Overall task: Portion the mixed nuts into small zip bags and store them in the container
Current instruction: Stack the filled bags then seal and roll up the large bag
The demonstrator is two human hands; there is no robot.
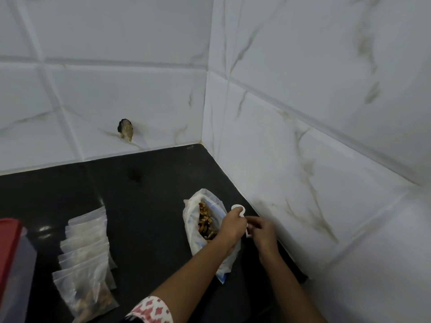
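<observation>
— Head view: what do we hold?
— Our left hand (233,224) and right hand (264,232) both pinch a looped white plastic clip (238,208) beside the crinkly open bag of mixed nuts (192,231) on our glossy black tabletop (151,194).

A: What carries everything?
B: A black, glossy worktop (144,206), set into a corner.
A: And behind it?
B: 2 walls: the left wall (105,78) and the right wall (326,113), both of large white tiles with grey-brown veins, meeting at a corner joint (206,101).
A: Any damage?
B: 1 dark, ragged hole (125,129) low in the left wall, just above the worktop, with something brownish in it. A pale strip (93,160) runs along the wall's foot.
</observation>
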